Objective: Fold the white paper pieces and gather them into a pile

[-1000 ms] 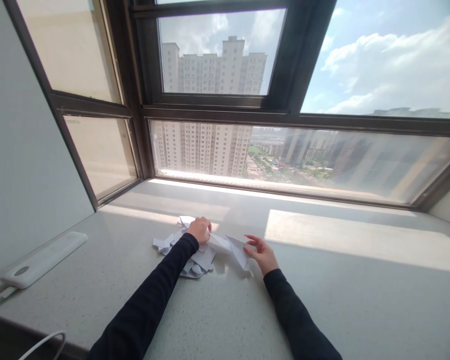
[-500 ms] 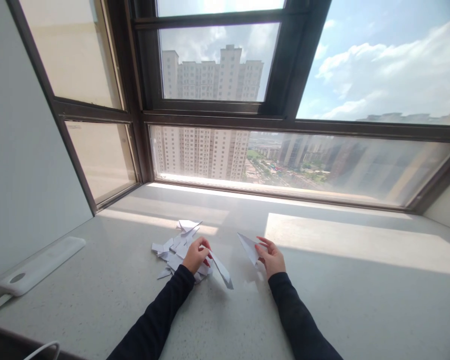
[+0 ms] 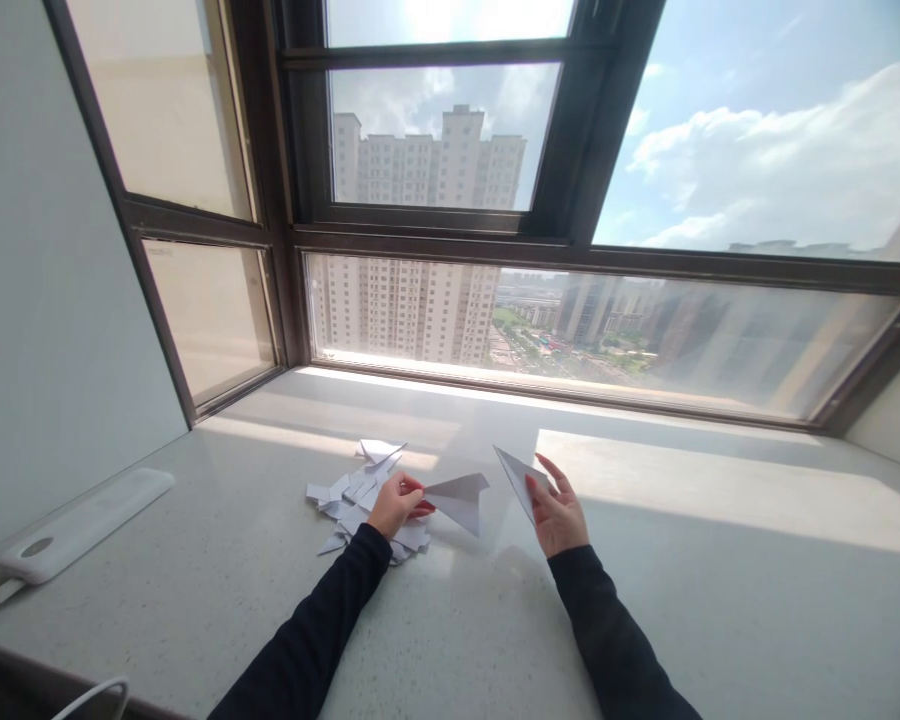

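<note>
My left hand (image 3: 399, 508) pinches the narrow end of a folded white paper piece (image 3: 457, 500), whose wide end fans out to the right. In my right hand (image 3: 559, 508) is a second folded paper piece (image 3: 519, 478), its sharp tip pointing up and left. The two papers are apart, with a small gap between them. Behind and under my left hand lies a loose pile of folded white papers (image 3: 345, 500) on the pale speckled sill. My left hand hides part of that pile.
A white power strip (image 3: 97, 520) with a plugged-in cable lies at the left, by the wall. A white cord (image 3: 94, 695) curves at the lower left edge. The dark window frame (image 3: 555, 395) borders the far side of the stone sill (image 3: 682, 600).
The paper in my left hand has swung up from slanting downward to pointing right. My right hand has lifted its paper slightly and moved right. The view has tilted a little.
</note>
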`<state>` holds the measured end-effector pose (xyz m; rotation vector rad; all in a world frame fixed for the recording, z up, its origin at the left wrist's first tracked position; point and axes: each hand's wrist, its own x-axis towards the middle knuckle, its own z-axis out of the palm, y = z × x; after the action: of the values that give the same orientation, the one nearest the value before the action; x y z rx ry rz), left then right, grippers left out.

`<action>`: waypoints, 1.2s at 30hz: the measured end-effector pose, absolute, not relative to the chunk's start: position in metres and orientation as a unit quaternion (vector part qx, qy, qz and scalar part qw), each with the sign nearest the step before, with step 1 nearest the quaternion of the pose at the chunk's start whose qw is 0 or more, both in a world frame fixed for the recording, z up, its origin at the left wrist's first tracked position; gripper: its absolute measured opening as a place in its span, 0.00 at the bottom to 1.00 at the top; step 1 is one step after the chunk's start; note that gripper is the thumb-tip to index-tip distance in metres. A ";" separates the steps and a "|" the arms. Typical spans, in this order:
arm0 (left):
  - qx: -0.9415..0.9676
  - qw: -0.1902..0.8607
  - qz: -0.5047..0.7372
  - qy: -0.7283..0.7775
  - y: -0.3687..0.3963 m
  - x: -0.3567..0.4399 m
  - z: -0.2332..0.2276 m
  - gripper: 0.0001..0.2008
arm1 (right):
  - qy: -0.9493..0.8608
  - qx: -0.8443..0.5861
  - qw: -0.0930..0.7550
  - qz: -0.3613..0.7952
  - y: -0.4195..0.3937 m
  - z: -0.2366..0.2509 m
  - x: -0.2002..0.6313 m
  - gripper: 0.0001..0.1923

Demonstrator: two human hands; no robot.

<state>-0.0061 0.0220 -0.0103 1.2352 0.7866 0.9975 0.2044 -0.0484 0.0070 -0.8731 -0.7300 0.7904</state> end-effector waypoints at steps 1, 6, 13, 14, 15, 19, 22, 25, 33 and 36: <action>0.539 0.634 0.436 0.342 0.021 -0.006 -0.009 0.11 | -0.381 -0.413 0.745 0.360 -0.049 0.008 0.199 0.28; 0.551 0.657 0.420 0.297 0.016 -0.005 -0.005 0.22 | -0.552 -0.515 0.590 0.286 -0.044 0.000 0.180 0.27; 0.585 0.652 0.384 0.294 0.011 -0.003 -0.005 0.21 | -0.553 -0.572 0.560 0.232 -0.040 -0.013 0.189 0.29; 0.587 0.650 0.379 0.298 0.010 -0.003 -0.006 0.21 | -0.555 -0.571 0.558 0.235 -0.039 -0.014 0.189 0.30; 0.588 0.650 0.376 0.300 0.010 -0.002 -0.006 0.21 | -0.557 -0.570 0.555 0.238 -0.039 -0.015 0.189 0.30; 0.587 0.650 0.374 0.305 0.009 -0.001 -0.009 0.19 | -0.563 -0.571 0.546 0.243 -0.040 -0.019 0.187 0.29; 0.581 0.652 0.379 0.306 0.010 0.000 -0.012 0.18 | -0.565 -0.574 0.556 0.205 -0.040 -0.019 0.186 0.27; 0.571 0.653 0.391 0.307 0.011 -0.001 -0.014 0.19 | -0.535 -0.598 0.584 0.122 -0.040 -0.019 0.187 0.29; 0.568 0.663 0.389 0.295 0.012 -0.003 -0.012 0.20 | -0.543 -0.625 0.518 0.213 -0.038 -0.020 0.189 0.18; 0.578 0.664 0.373 0.294 0.010 -0.002 -0.010 0.21 | -0.545 -0.622 0.516 0.222 -0.038 -0.020 0.187 0.17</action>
<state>-0.0021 0.0098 -0.0101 1.3049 0.6650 0.8425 0.1871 -0.0381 -0.0204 -1.4950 -1.3092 0.5326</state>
